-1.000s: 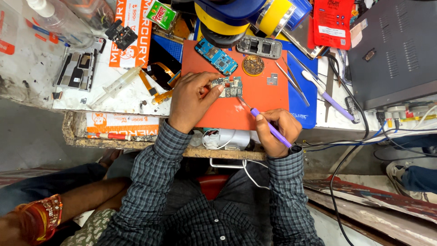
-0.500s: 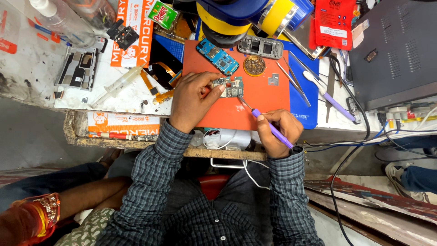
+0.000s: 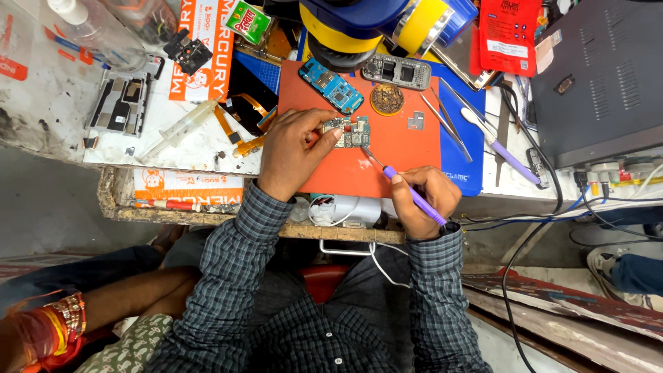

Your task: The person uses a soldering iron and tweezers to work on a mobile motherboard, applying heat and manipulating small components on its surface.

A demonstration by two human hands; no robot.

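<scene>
small circuit board (image 3: pixel 351 131) lies on the orange mat (image 3: pixel 407 155), near its middle. left hand (image 3: pixel 295 148) pins the board's left edge, fingers (image 3: pixel 324 131) closed on it, likely to steady it. right hand (image 3: pixel 421 200), nearer the counter's front edge, fingers wrapped around a purple-handled tool (image 3: pixel 407 190), tip meeting the board's lower right corner.

Small electronics repair workshop, phone-repair bench by the look of it. Orange work mat (image 3: pixel 407 148) carries bare circuit boards (image 3: pixel 331 84), a stripped phone frame (image 3: pixel 398 71), a round tin of brass tip-cleaning wool (image 3: pixel 387 99) and tweezers (image 3: pixel 442 114), with a blue-and-yellow microscope head (image 3: pixel 359 21) hanging over it. Around it: cluttered, stained worktop (image 3: pixel 48 103) with a loose flex cable (image 3: pixel 231 131), a syringe (image 3: pixel 176 128), phone parts (image 3: pixel 121 103), a grey bench power unit (image 3: pixel 601 76) at the side and cables (image 3: pixel 545 214) trailing off the edge.
</scene>
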